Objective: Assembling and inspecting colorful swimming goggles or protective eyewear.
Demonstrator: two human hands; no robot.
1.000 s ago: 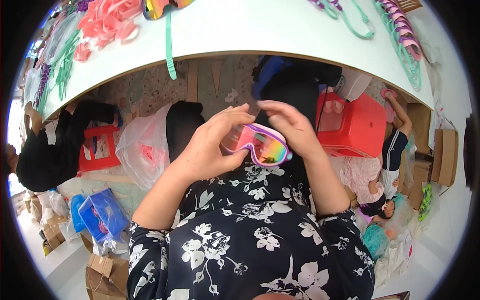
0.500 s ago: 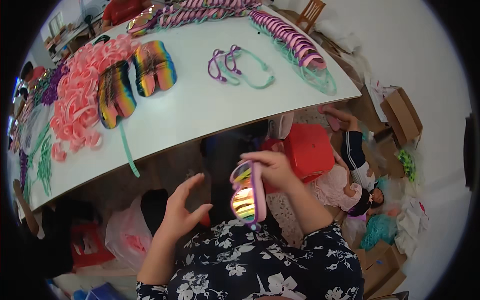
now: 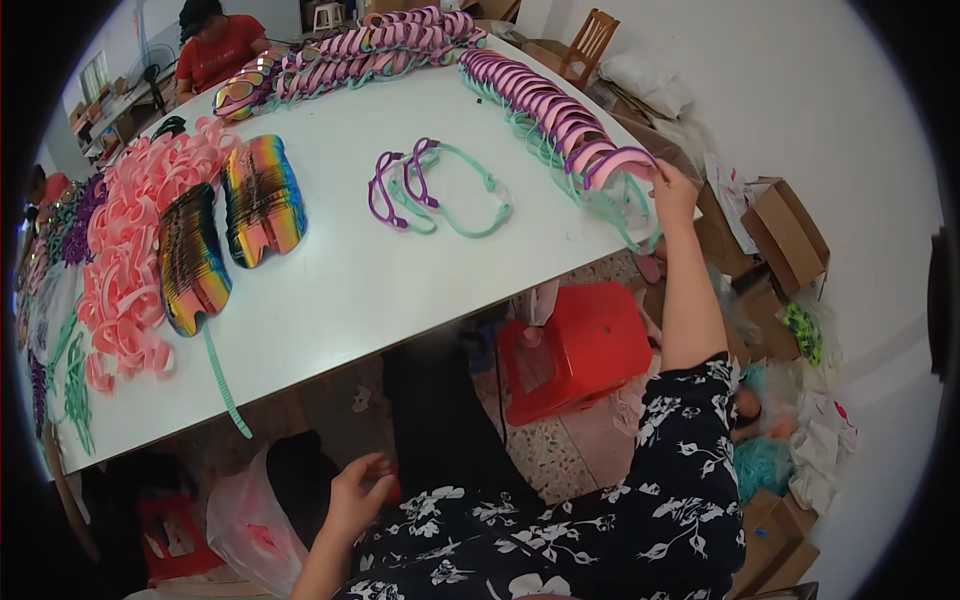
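Note:
My right hand (image 3: 673,192) reaches out to the near right end of a long row of swimming goggles (image 3: 545,110). Its fingers grip the edge of the last pair of goggles (image 3: 622,165), which has a pink inner rim, purple frame and clear and mint strap. Above my lap, my left hand (image 3: 357,493) is empty, thumb and fingers apart. Mid-table lie two purple frames with mint straps (image 3: 470,233). To their left sit two stacks of mirrored rainbow lens pieces (image 3: 266,200), (image 3: 193,262), beside a heap of pink gasket-like parts (image 3: 130,260).
More finished goggles (image 3: 370,45) line the white table's far edge (image 3: 330,290). A person in red (image 3: 222,50) sits beyond it. A red stool (image 3: 590,340) stands under the near edge. Cardboard boxes (image 3: 785,240) and bags lie along the right wall.
My right hand has swung from above my lap to the table's right end, carrying the goggles to the row. My left hand has dropped lower. The whole view has shifted.

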